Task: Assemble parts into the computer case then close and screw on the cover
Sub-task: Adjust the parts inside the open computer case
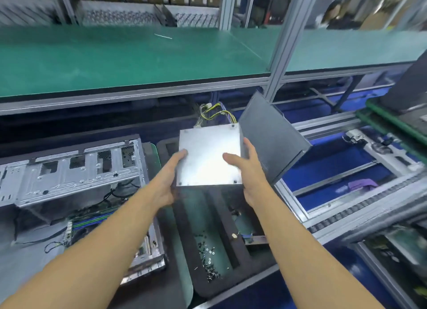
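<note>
A silver power supply box [209, 156] with a bundle of yellow and black cables [216, 113] at its far end is held in the air above the tray. My left hand [167, 181] grips its left edge, thumb on the top face. My right hand [248, 172] grips its right edge, thumb on top and fingers round the side. The open computer case [76, 170] lies to the left, its metal drive cage up and a motherboard visible inside. A dark grey cover panel [272, 137] leans tilted just right of the power supply.
Under my hands sits a black foam tray [184, 223] with a green floor holding several small screws [209, 260]. A green-topped shelf [138, 56] runs across the back on aluminium posts [280, 47]. A blue conveyor frame [342, 179] lies to the right.
</note>
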{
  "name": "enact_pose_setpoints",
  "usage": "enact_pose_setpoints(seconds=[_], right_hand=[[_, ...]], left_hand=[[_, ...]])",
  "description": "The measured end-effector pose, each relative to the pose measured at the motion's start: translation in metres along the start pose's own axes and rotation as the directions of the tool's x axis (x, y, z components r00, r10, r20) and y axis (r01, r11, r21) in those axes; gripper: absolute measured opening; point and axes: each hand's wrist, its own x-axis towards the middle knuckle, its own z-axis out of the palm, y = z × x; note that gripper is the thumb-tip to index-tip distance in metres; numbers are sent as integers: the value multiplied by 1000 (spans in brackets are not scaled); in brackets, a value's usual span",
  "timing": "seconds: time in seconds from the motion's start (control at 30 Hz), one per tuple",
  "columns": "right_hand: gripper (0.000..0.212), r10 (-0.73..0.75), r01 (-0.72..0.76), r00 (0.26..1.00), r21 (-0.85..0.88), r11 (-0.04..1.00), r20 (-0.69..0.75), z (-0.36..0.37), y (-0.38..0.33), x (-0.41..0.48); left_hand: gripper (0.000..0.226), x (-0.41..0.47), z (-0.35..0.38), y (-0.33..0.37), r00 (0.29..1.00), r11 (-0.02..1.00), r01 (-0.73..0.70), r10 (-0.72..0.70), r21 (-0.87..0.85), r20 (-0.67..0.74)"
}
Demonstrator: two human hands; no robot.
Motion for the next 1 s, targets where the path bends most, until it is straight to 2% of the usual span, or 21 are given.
enact_pose_setpoints(seconds=[0.1, 0.17, 0.3, 0.43, 0.57, 0.6, 0.67, 0.73, 0.8, 0.93, 1.0], right_hand=[[97, -33, 13, 991, 159, 987, 126, -9, 7, -13], [85, -43, -5, 981, 253, 967, 187, -10, 16, -23], [80, 40, -134, 961, 334, 933, 274, -8, 31, -41], [84, 111, -231, 932, 329, 916, 346, 1, 34, -50], [84, 175, -274, 905, 216, 937, 387, 13, 37, -56], [84, 211, -307, 895, 198, 931, 393, 18, 37, -58], [75, 292, -393, 857, 172, 903, 424, 26, 34, -60], [62, 353, -442, 809, 89, 893, 470, 33, 28, -61], [55, 403, -447, 767, -35, 894, 500, 41, 19, -60], [43, 464, -410, 754, -219, 886, 466, 69, 8, -63], [35, 435, -395, 766, -188, 899, 473, 84, 10, -67]], left_hand=[[39, -19, -1, 9, 989, 992, -121, 119, 27, 84], [33, -37, 3, 10, 977, 977, -192, 182, 93, 108], [51, -67, 13, 5, 933, 916, -358, 358, 182, 29], [84, -94, 17, -2, 910, 914, -376, 396, 154, -127], [75, -118, 11, -7, 859, 900, -393, 432, 188, -274], [73, -123, 10, -7, 855, 910, -368, 412, 191, -315], [66, -133, 5, -2, 890, 958, -248, 285, 147, -355], [55, -143, -8, 7, 940, 991, -89, 118, 101, -321], [51, -149, -28, 12, 954, 996, 9, 18, 88, -300], [52, -157, -65, 10, 938, 998, 58, -45, 27, -344], [54, -163, -78, 10, 943, 999, 38, -39, -9, -332]])
